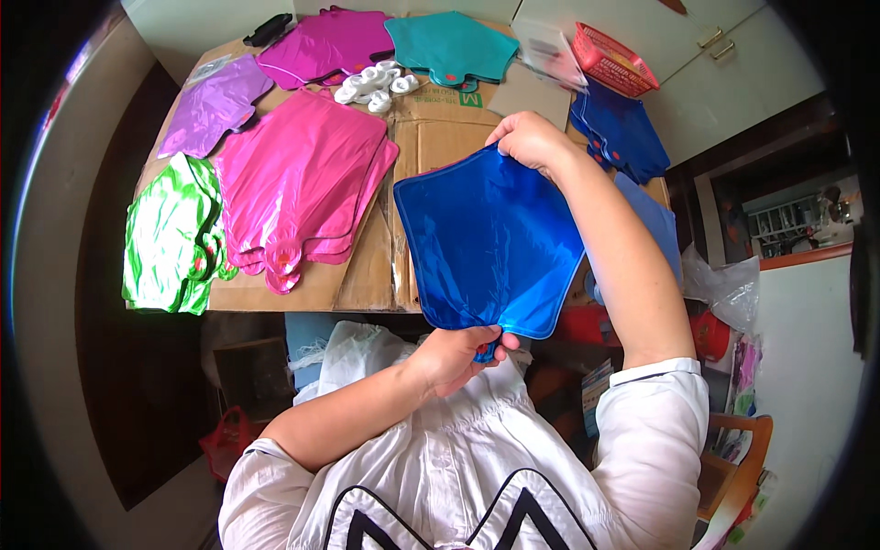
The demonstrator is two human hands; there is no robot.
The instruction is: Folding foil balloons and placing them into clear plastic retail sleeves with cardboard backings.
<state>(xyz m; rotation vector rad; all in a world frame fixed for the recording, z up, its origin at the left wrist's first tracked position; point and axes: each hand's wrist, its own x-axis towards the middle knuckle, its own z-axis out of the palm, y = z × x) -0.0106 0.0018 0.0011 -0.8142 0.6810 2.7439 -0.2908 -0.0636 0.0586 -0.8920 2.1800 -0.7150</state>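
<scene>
The person is holding a flat blue foil balloon (490, 243) up between both hands, above the near edge of the desk (367, 275), which is covered with flattened brown cardboard. The left hand (454, 356) is sitting at the balloon's lower end, its fingers closing around the narrow neck there, with the thumb pressing against the blue tail. The right hand (530, 139) is gripping the balloon's far top corner, fingers curling over the edge and pinching the foil, so the balloon is stretching flat between the two hands, tilting slightly toward the person. Lying on the cardboard to the left of the held balloon is a stack of pink foil balloons (298, 183), and beside that, at the desk's left edge, a green and white stack (170, 236) is resting. Farther back a purple balloon (213, 105), a magenta stack (328, 44) and a teal stack (451, 46) are lying in a row, with a small heap of white plastic pieces (374, 84) sitting between them. A dark blue stack (621, 133) is lying just right of the right hand. At the far right corner a red plastic basket (614, 60) is standing; what it is holding cannot be told from this angle.
</scene>
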